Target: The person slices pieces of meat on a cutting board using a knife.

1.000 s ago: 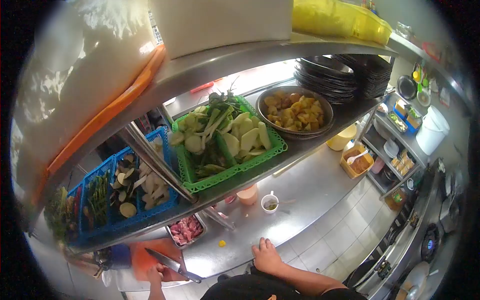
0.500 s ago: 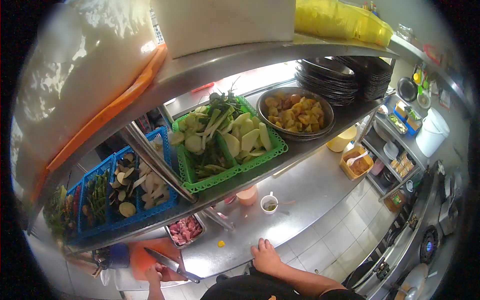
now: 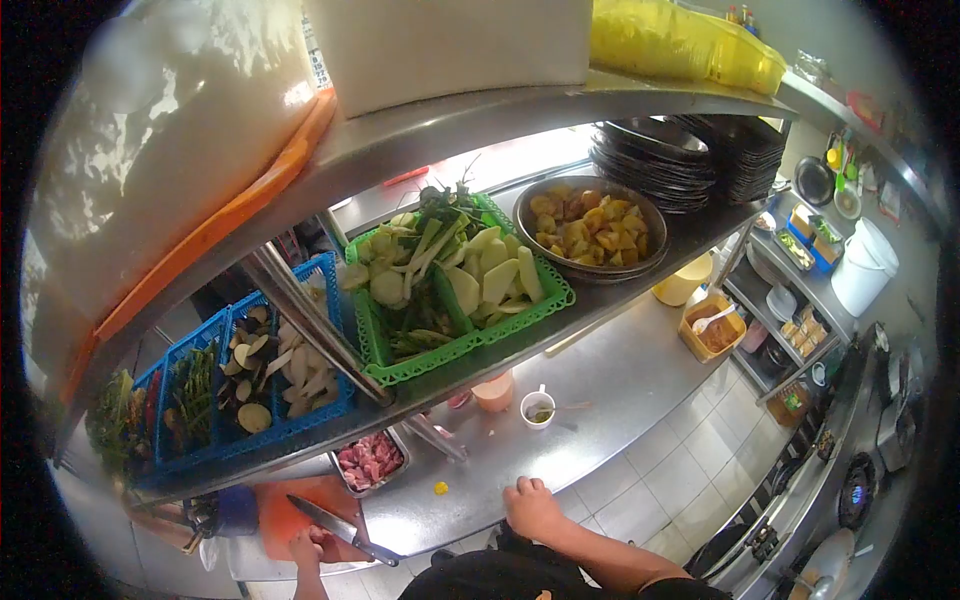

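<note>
My left hand [image 3: 307,547] is at the orange cutting board [image 3: 280,515], its fingers curled together beside a large knife [image 3: 325,518]. The knife lies across the board, handle toward the table's front edge. Whatever those curled fingers hold, if anything, is hidden. My right hand [image 3: 533,507] rests on the metal table [image 3: 610,410] near the front edge, fingers slightly bent and holding nothing. A metal tray of raw meat pieces [image 3: 369,462] stands behind the board. Between the tray and my right hand is a small yellow piece [image 3: 440,488]. Farther back stands a white cup [image 3: 538,407] with dark contents.
Above the table, a shelf bears a green basket [image 3: 566,293] of cut vegetables, blue baskets [image 3: 340,408], a metal bowl [image 3: 660,235] and stacked dark plates [image 3: 650,165]. A yellow container [image 3: 711,325] stands at the table's far right. A lit burner [image 3: 857,497] is at right.
The fingers of my right hand have bent a little more on the table. My left hand has shifted slightly left beside the knife, which stays on the board.
</note>
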Motion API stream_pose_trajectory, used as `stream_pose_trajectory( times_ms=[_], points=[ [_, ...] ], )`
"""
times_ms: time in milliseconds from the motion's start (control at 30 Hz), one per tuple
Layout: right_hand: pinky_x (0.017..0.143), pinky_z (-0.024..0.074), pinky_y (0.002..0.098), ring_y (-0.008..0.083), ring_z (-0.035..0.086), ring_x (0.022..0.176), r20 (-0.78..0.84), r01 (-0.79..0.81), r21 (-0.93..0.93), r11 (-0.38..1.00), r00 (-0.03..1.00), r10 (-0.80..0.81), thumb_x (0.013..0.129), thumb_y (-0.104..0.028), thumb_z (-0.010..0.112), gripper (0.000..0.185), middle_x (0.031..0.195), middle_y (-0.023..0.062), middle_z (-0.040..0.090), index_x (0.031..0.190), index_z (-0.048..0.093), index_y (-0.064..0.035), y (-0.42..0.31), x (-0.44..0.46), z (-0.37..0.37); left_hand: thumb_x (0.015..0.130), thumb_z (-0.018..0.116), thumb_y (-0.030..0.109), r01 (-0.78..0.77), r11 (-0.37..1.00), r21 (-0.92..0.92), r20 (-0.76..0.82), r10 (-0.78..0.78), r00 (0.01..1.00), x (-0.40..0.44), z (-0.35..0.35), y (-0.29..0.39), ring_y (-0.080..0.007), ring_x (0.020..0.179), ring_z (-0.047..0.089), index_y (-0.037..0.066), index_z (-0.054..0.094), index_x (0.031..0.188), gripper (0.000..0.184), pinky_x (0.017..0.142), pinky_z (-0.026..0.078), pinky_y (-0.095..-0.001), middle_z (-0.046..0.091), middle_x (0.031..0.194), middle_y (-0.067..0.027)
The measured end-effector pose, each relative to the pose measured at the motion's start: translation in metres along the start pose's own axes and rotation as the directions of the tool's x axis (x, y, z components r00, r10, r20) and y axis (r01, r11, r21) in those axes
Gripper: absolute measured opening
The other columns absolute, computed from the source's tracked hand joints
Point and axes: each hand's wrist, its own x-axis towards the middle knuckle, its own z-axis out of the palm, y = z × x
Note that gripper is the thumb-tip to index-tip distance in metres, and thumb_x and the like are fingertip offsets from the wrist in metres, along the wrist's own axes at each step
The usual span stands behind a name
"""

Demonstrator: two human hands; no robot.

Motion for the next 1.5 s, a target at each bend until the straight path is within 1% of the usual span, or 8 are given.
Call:
stream_pose_trajectory(
  times_ms=[333,467,733,933,1133,1233,1333,1500],
  points=[
    [0.094,0.0522,0.0497,0.0409,0.063,0.106,0.017,-0.079,0.173,0.982,0.997,0.077,0.085,-0.027,0.066,0.044,0.111,0.0218,0.066,0.123,0.065,-0.0041,0.030,0.023,-0.012,0.072,0.063,0.010,-0.083,0.996,0.043,-0.078,0.086,0.993,-0.006,-0.018,0.030,-0.0393,0.078,0.067,0.007,0.065,0.077,0.006,0.072,0.054,-0.0482,0.069,0.080,-0.0197],
    [0.090,0.0538,0.0454,0.0382,0.067,0.098,-0.043,-0.062,0.213,0.975,0.996,0.073,0.085,-0.028,0.069,0.045,0.102,0.0222,0.069,0.123,0.065,-0.0031,0.038,0.026,-0.010,0.084,0.056,0.014,0.256,0.782,-0.569,0.072,-0.262,0.962,-0.004,-0.013,0.027,-0.0337,0.073,0.067,0.006,0.067,0.078,0.015,0.069,0.053,-0.0459,0.070,0.077,-0.0175],
    [0.061,0.0580,0.0370,0.0220,0.069,0.066,-0.008,-0.343,0.815,0.467,0.799,0.601,0.085,-0.016,0.071,0.084,0.090,0.0144,0.069,0.152,0.025,0.0013,0.084,0.065,0.033,0.091,0.050,0.017,0.375,0.769,-0.518,0.227,-0.300,0.927,-0.013,-0.036,0.054,-0.0314,0.082,0.069,0.006,0.071,0.090,0.024,0.074,0.053,-0.0454,0.072,0.091,-0.0174],
    [0.050,0.0586,0.0340,0.0184,0.066,0.064,0.080,-0.209,0.972,0.112,0.735,0.673,0.086,-0.004,0.068,0.092,0.094,0.0139,0.063,0.158,0.012,-0.0077,0.076,0.096,-0.010,0.077,0.063,0.012,-0.029,0.999,0.015,-0.060,0.030,0.998,-0.010,-0.009,0.020,-0.0192,0.076,0.069,0.009,0.077,0.084,0.016,0.073,0.053,-0.0332,0.073,0.081,-0.0073],
    [0.055,0.0611,0.0353,0.0183,0.066,0.068,-0.003,-0.157,0.971,0.180,0.747,0.665,0.084,0.001,0.064,0.076,0.097,0.0128,0.063,0.149,0.025,-0.0083,0.089,0.138,0.006,0.086,0.054,0.022,0.341,0.810,-0.477,0.223,-0.264,0.938,-0.003,0.009,-0.006,-0.0307,0.085,0.071,0.009,0.073,0.078,0.024,0.082,0.055,-0.0406,0.073,0.083,-0.0141],
    [0.058,0.0616,0.0345,0.0194,0.066,0.071,-0.076,-0.131,0.958,0.256,0.741,0.667,0.083,0.001,0.062,0.078,0.098,0.0131,0.064,0.151,0.023,-0.0074,0.103,0.160,0.019,0.085,0.057,0.022,0.047,0.995,-0.084,0.117,-0.037,0.992,-0.010,-0.003,0.003,-0.0270,0.078,0.070,0.007,0.072,0.078,0.022,0.077,0.055,-0.0393,0.073,0.083,-0.0128],
    [0.058,0.0571,0.0353,0.0194,0.066,0.068,-0.067,-0.023,0.991,0.130,0.760,0.646,0.084,-0.004,0.063,0.075,0.099,0.0137,0.068,0.151,0.028,-0.0042,0.108,0.174,0.017,0.085,0.053,0.018,0.467,0.550,-0.693,0.384,-0.267,0.884,0.000,-0.021,0.027,-0.0139,0.048,0.051,0.007,0.063,0.075,0.018,0.042,0.037,-0.0286,0.066,0.074,-0.0078],
    [0.061,0.0592,0.0344,0.0218,0.067,0.078,-0.015,0.008,1.000,0.013,0.789,0.614,0.087,0.001,0.057,0.075,0.102,0.0141,0.062,0.153,0.022,-0.0050,0.108,0.166,0.013,0.085,0.054,0.013,0.545,0.066,-0.836,0.463,-0.447,0.765,-0.014,-0.082,0.133,-0.0075,0.044,0.037,0.009,0.061,0.078,0.011,0.039,0.023,-0.0241,0.065,0.077,-0.0059]
  ],
)
